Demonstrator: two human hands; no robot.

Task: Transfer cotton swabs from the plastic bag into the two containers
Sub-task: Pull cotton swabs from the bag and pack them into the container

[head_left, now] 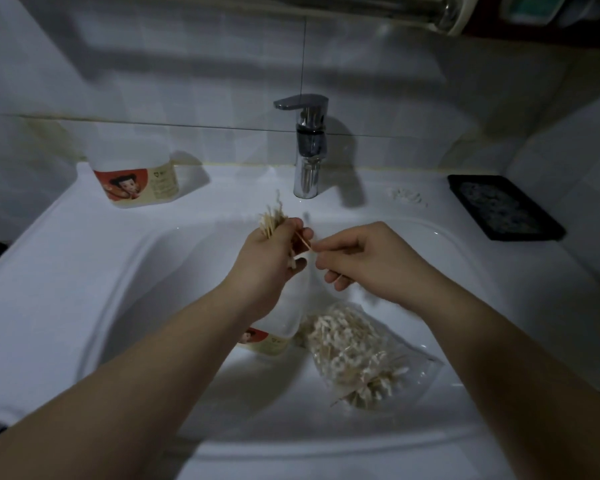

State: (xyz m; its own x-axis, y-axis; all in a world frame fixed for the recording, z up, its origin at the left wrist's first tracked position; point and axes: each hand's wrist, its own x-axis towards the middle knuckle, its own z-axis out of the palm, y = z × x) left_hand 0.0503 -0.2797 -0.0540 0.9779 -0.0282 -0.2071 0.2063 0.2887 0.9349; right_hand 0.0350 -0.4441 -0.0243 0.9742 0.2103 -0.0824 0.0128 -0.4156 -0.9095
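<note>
1. the left hand is curled tight round a bundle of cotton swabs. their tips fan out of the fist toward 12 o'clock.
2. the right hand has thumb and forefinger pinched together on a single swab that bridges the gap to the left fist. its other fingers are curled, and a stick end shows beneath them, so it may hold more than one.
3. the plastic bag lies in the basin of the sink at 5 o'clock from the hands, heaped with swabs. i cannot tell which way its mouth faces.
4. one container stands on the ledge at 10 o'clock, well apart from the hands. the other container sits in the basin at 6 o'clock, just beside the bag and mostly hidden under the left wrist.
5. tugging the single swab could drag its neighbours out of the fist, and they would scatter into the basin below the faucet, where any damp would spoil them.
6. the bundle looks uneven, so pushed in as it is, stray ends could catch on a container's rim and spill.
7. the left forearm hangs right over the near container, so a careless drop of the wrist could tip it.
8. the light is dim, so a dropped swab would be easy to miss.
</note>
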